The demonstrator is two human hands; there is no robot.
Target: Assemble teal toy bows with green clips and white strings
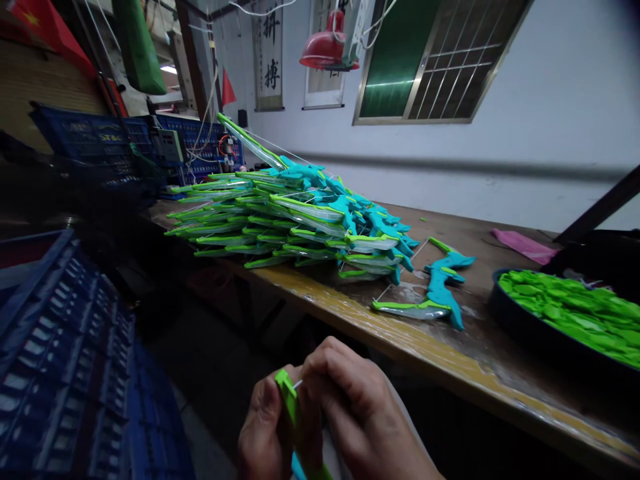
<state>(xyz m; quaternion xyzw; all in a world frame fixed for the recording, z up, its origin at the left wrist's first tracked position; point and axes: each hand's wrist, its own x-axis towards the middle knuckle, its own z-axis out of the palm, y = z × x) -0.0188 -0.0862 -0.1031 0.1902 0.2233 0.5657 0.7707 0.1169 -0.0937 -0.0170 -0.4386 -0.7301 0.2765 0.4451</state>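
Low in the head view, my left hand [261, 421] is closed around a toy bow [287, 395], its green tip poking up between the fingers. A bit of turquoise on the bow shows further down; the rest is hidden by my hands. A short white bowstring [299, 384] runs from the tip into my right hand [357, 403], whose fingers are bent and pressed together on it. Beyond my hands, a single turquoise and green toy bow [441, 287] lies on the wooden table [330, 307]. To its left rises a large pile of similar bows [295, 220].
A dark round tub [520, 327] of small green plastic pieces [575, 310] stands at the right. Pink cloth [525, 246] lies behind it. Blue crates [65, 373] are stacked at the left. A red lamp [327, 47] hangs above the table.
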